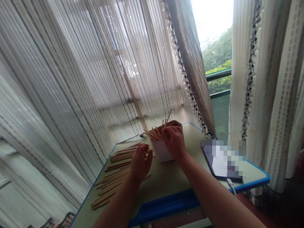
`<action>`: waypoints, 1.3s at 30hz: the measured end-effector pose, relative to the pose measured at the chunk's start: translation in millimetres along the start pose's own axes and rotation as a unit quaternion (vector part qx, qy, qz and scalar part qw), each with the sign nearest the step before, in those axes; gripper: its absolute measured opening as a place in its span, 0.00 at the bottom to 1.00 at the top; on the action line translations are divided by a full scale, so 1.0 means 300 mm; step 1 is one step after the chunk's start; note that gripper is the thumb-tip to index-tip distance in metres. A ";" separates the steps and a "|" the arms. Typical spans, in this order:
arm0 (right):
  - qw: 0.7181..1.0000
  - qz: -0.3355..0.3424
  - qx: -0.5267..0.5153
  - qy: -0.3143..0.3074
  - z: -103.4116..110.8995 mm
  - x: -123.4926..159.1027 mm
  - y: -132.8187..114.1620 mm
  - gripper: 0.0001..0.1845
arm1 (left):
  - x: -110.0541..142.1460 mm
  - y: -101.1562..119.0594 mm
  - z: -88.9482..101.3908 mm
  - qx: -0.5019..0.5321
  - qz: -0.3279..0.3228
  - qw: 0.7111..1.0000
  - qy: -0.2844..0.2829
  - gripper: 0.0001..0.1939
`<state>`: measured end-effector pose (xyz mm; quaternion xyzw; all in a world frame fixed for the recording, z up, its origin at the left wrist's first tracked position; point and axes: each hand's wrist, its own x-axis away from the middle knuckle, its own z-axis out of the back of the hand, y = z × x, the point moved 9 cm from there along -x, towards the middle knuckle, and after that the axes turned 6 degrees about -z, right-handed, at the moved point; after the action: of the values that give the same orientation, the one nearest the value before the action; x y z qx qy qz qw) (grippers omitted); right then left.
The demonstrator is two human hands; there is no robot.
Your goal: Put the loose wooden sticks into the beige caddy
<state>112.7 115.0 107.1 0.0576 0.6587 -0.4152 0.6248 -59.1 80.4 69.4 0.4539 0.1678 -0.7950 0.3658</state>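
Note:
A white container with a brown inside stands on the table, holding several wooden chopsticks that lean toward its left rim. My right hand is at the container's front rim, its fingers pinched round chopsticks that rise above them; how many it grips is hidden. My left hand hovers over the right ends of chopsticks laid in rows on the table's left side. Its thumb stands apart from its slightly curled fingers, and nothing shows between them.
A metal spoon lies behind the container. On the right rests a tablet with a white cable at its near edge. The pale table has a blue edge. Striped curtains hang close behind it, beside an open window.

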 end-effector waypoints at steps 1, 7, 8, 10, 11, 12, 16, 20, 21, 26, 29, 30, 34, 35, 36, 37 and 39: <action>1.000 -0.002 0.006 -0.002 -0.001 -0.001 0.000 0.09 | -0.001 -0.001 0.000 0.002 0.000 1.000 0.001 0.09; 0.999 -0.006 -0.028 0.037 0.031 0.001 -0.002 0.08 | -0.005 0.000 -0.010 0.004 -0.006 1.000 -0.016 0.08; 0.998 -0.008 -0.044 0.054 0.045 0.003 0.001 0.08 | -0.005 0.000 -0.010 0.004 -0.007 1.000 -0.016 0.09; 0.993 -0.016 -0.076 0.090 0.073 0.007 0.013 0.07 | -0.004 -0.004 -0.008 0.005 -0.005 1.000 -0.014 0.08; 0.990 -0.022 -0.087 0.107 0.084 0.010 0.021 0.07 | -0.003 -0.007 -0.007 0.004 -0.004 1.000 -0.014 0.08; 0.988 -0.027 -0.093 0.121 0.093 0.011 0.028 0.06 | -0.002 -0.010 -0.007 0.003 -0.002 1.000 -0.014 0.07; 0.987 -0.043 -0.082 0.130 0.093 0.007 0.043 0.06 | -0.003 -0.024 -0.023 -0.011 0.011 0.999 -0.035 0.05; 0.992 -0.033 -0.069 0.095 0.064 0.002 0.030 0.07 | -0.005 -0.023 -0.055 -0.011 0.011 0.997 -0.075 0.04; 0.993 -0.027 -0.068 0.088 0.058 0.003 0.025 0.07 | -0.006 -0.021 -0.060 -0.010 0.009 0.997 -0.081 0.04; 0.993 -0.037 -0.087 0.075 0.054 0.008 0.027 0.07 | -0.006 -0.021 -0.068 -0.008 0.017 0.996 -0.091 0.05; 0.987 -0.057 -0.120 0.095 0.070 0.008 0.036 0.06 | -0.005 -0.030 -0.080 -0.008 0.031 0.994 -0.109 0.05; 0.985 -0.062 -0.129 0.098 0.073 0.009 0.038 0.06 | -0.002 -0.038 -0.090 -0.010 0.040 0.991 -0.125 0.05; 0.983 -0.060 -0.155 0.079 0.062 0.012 0.032 0.04 | 0.037 -0.090 -0.158 -0.037 0.098 0.966 -0.235 0.08; 0.983 -0.056 -0.161 0.073 0.059 0.014 0.029 0.04 | 0.050 -0.103 -0.172 -0.045 0.112 0.958 -0.259 0.09; 0.982 -0.052 -0.165 0.070 0.058 0.016 0.027 0.04 | 0.063 -0.114 -0.185 -0.050 0.122 0.951 -0.281 0.10; 0.982 -0.050 -0.167 0.068 0.057 0.017 0.027 0.04 | 0.075 -0.123 -0.195 -0.053 0.131 0.944 -0.299 0.11; 0.984 -0.050 -0.161 0.065 0.054 0.015 0.027 0.03 | 0.093 -0.133 -0.210 -0.058 0.139 0.933 -0.326 0.12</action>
<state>129.1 108.1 101.3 -0.0496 0.7578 -0.3299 0.5607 -59.7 133.0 9.7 0.1664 0.0199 -0.8294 0.5329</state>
